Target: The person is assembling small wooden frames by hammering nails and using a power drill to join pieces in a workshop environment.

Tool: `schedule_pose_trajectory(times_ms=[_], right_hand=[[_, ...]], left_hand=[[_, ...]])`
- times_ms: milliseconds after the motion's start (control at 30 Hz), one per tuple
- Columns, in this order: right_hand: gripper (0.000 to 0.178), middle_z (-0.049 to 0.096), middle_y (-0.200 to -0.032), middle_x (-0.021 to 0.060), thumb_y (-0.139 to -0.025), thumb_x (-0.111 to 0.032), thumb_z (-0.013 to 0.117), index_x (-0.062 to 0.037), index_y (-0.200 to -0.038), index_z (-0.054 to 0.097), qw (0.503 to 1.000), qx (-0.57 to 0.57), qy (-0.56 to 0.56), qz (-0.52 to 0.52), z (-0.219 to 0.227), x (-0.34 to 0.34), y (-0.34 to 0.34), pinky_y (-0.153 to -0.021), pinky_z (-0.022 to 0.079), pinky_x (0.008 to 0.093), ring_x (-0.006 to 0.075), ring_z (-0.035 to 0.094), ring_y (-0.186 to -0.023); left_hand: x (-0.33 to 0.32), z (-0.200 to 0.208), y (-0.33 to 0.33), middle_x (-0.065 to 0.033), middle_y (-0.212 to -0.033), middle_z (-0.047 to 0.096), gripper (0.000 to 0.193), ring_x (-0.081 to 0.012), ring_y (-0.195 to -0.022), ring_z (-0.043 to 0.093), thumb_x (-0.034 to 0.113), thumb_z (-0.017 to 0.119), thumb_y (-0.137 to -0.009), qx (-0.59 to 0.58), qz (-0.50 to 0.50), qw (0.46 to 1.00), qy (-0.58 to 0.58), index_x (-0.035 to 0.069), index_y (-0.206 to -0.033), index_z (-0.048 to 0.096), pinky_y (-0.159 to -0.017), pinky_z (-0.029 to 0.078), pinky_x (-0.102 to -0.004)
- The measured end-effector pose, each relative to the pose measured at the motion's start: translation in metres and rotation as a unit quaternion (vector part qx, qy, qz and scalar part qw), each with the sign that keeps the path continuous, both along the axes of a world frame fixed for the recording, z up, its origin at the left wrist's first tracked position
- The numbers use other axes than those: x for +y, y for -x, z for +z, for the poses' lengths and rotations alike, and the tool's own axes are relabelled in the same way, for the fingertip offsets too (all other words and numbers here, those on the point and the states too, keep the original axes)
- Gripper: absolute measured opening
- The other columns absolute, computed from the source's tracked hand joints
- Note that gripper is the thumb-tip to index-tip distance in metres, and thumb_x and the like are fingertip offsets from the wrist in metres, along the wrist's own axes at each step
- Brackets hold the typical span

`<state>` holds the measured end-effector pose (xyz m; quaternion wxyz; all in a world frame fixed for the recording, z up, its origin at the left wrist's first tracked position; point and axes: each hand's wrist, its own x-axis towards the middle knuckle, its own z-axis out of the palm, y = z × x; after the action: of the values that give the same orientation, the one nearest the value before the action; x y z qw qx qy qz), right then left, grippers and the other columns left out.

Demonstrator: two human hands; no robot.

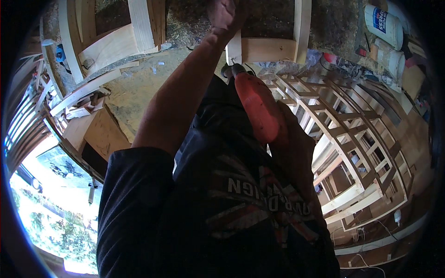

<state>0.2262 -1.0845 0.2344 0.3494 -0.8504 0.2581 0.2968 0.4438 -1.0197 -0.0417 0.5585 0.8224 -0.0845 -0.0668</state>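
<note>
My left hand (225, 14) reaches far forward and is closed around the top of a short pale wooden upright (234, 48) in a timber frame (271, 48). My right hand (292, 139) grips the handle of a red-orange power drill (257, 104). The drill's dark nose sits against the lower end of that upright. My dark printed shirt fills the lower middle of the view and hides what lies under it.
A curved wooden lattice frame (347, 134) lies to the right. White plastic tubs (382, 23) stand at the top right. More timber rails and offcuts (111, 46) are at the upper left on a sawdust-covered floor (134, 88). A bright opening with greenery (55, 213) is at lower left.
</note>
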Motion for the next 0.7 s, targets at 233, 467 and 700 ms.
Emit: schedule_pose_trajectory(times_ms=[233,467,700], right_hand=[[0.071,0.070,-0.127,0.0245,-0.091,-0.032,0.078,-0.0098,-0.152,0.048,0.999,0.037,0.030,0.027,-0.034,-0.003,-0.004,-0.095,0.057,0.0472,0.0409,0.071,-0.113],[0.073,0.072,-0.123,0.0229,-0.087,-0.019,0.075,-0.0089,-0.153,0.047,0.999,-0.038,0.001,0.011,-0.001,-0.004,0.005,-0.091,0.058,0.0455,0.0399,0.073,-0.109],[0.077,0.073,-0.118,0.0212,-0.082,-0.005,0.073,-0.0080,-0.154,0.046,0.996,-0.084,-0.010,-0.006,0.033,-0.005,0.004,-0.088,0.060,0.0438,0.0389,0.074,-0.105]], left_hand=[[0.002,-0.019,-0.003,-0.0326,-0.141,0.056,0.072,-0.0542,-0.128,0.053,0.042,0.052,-0.098,-0.016,-0.055,0.993,-0.106,0.013,-0.162,0.039,-0.108,0.045,-0.0535],[0.002,-0.026,-0.007,-0.0305,-0.148,0.053,0.080,-0.0549,-0.130,0.051,0.051,0.051,-0.098,-0.009,-0.074,0.992,0.105,0.004,-0.161,0.038,-0.110,0.045,-0.0525],[0.006,-0.010,-0.003,-0.0329,-0.147,0.053,0.077,-0.0544,-0.131,0.052,0.051,0.052,-0.098,-0.004,-0.048,0.998,-0.035,0.011,-0.163,0.038,-0.110,0.045,-0.0504]])
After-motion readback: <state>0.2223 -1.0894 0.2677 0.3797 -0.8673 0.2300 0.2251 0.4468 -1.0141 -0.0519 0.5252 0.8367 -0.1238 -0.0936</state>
